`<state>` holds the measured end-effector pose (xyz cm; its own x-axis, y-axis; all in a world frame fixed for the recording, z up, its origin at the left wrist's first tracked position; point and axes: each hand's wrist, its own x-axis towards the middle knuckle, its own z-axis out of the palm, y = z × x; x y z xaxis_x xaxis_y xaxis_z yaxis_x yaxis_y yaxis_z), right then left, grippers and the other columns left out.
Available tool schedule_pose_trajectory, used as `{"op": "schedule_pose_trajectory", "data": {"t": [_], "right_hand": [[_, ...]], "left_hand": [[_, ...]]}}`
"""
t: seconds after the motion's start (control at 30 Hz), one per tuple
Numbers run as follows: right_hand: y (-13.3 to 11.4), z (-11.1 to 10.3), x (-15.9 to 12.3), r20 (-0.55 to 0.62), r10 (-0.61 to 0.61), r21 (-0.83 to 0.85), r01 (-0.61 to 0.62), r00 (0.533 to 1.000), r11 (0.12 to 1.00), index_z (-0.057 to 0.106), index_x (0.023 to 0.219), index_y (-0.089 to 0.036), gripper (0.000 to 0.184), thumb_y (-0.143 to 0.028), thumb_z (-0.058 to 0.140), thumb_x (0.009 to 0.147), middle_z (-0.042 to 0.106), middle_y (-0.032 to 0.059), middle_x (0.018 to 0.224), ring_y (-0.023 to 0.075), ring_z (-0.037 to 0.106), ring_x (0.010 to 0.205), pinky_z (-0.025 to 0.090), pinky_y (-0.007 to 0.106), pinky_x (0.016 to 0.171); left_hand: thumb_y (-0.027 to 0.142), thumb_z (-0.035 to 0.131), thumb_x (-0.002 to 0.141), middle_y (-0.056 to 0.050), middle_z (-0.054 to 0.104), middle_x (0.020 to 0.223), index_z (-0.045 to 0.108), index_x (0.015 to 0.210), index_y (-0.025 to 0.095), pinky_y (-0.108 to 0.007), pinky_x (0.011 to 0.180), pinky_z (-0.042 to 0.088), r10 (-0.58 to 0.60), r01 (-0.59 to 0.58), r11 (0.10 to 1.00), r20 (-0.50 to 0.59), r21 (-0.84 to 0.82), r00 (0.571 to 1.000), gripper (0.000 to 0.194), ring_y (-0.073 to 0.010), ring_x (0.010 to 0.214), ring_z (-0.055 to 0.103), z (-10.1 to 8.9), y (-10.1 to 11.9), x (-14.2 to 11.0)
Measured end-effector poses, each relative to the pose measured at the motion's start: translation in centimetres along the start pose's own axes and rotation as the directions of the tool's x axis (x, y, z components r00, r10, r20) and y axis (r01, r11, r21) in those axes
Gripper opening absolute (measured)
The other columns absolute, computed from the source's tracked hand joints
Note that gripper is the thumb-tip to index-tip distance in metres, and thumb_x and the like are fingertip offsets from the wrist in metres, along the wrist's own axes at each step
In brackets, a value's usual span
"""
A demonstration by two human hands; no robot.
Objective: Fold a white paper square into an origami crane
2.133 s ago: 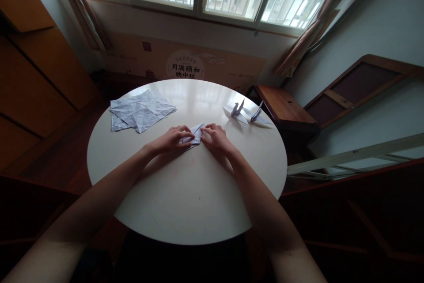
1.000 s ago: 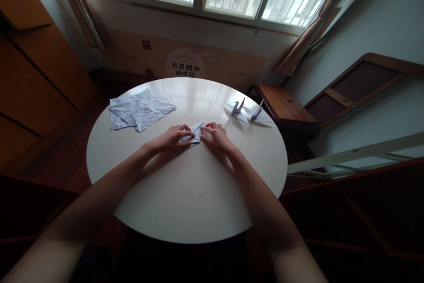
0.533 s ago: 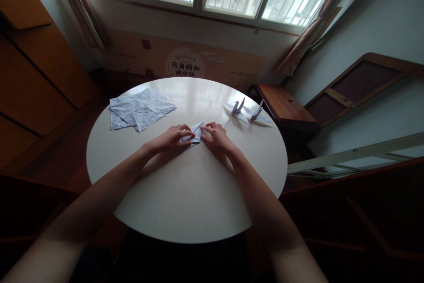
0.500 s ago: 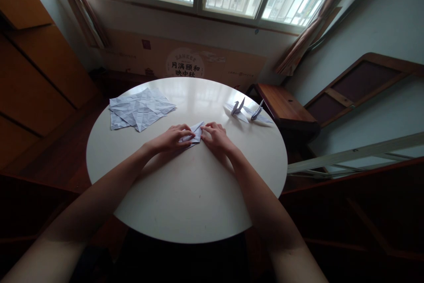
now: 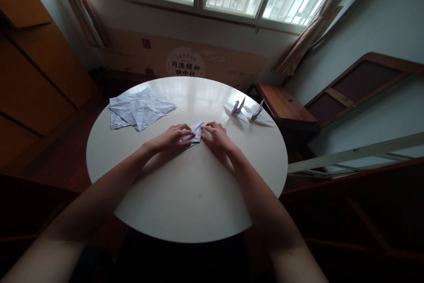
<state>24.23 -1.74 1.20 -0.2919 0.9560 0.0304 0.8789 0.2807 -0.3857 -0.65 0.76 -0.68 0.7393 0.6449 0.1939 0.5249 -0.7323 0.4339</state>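
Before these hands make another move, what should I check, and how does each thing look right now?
1. Left hand on the folded paper: ok, its fingers rest on the paper's left part.
2. Right hand in place: ok, its fingertips are at the paper's right edge.
3. Paper supported: ok, it is on the round table.
4. Folds lined up: cannot tell, fingers cover part of them.
5. Left paper crane and right paper crane out of the way: ok, both sit apart from the hands.
6. Creased sheets out of the way: ok, no hand touches them.
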Motion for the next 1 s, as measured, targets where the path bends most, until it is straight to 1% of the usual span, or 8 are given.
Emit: {"op": "schedule_pose_trajectory", "data": {"t": [0.13,0.33,0.73,1.0], "right_hand": [[-0.09,-0.06,-0.05,0.005,0.003,-0.003,-0.003,1.000,1.000,0.064,0.146,-0.023,0.048,-0.038,0.059,0.101,0.056,0.0135,0.148,0.0317,0.046,0.140,0.036,0.047,0.120],[-0.16,-0.08,-0.06,0.010,0.009,-0.015,-0.009,1.000,1.000,0.063,0.147,-0.023,0.048,-0.038,0.059,0.101,0.056,0.0127,0.149,0.0327,0.045,0.141,0.035,0.048,0.120],[0.02,0.00,0.00,0.003,-0.002,0.000,0.002,1.000,1.000,0.064,0.146,-0.023,0.048,-0.038,0.059,0.101,0.057,0.0135,0.147,0.0332,0.046,0.140,0.036,0.049,0.120],[0.24,0.28,0.10,-0.014,-0.009,-0.002,0.009,1.000,1.000,0.066,0.144,-0.026,0.046,-0.039,0.060,0.100,0.057,0.0135,0.146,0.0325,0.047,0.138,0.037,0.050,0.118]], "left_hand": [[0.046,0.060,0.101,-0.010,0.064,0.127,0.072,0.131,0.028,-0.046,0.111,0.043,-0.006,0.006,1.000,0.001,-0.005,1.000,0.037,-0.0298,0.117,0.063,-0.13,0.19,-0.01],[0.050,0.058,0.101,-0.011,0.064,0.127,0.072,0.131,0.026,-0.047,0.111,0.043,-0.006,0.006,1.000,0.006,-0.016,1.000,0.040,-0.0310,0.117,0.063,-0.36,0.50,-0.01],[0.045,0.059,0.101,-0.011,0.063,0.128,0.071,0.132,0.026,-0.048,0.111,0.042,-0.009,0.009,1.000,0.015,-0.010,1.000,0.038,-0.0308,0.118,0.062,-0.38,0.70,-0.04],[0.046,0.059,0.102,-0.011,0.062,0.129,0.071,0.133,0.027,-0.048,0.112,0.041,-0.016,0.016,1.000,0.024,-0.011,1.000,0.039,-0.0308,0.120,0.062,-0.38,0.57,0.01]]}}
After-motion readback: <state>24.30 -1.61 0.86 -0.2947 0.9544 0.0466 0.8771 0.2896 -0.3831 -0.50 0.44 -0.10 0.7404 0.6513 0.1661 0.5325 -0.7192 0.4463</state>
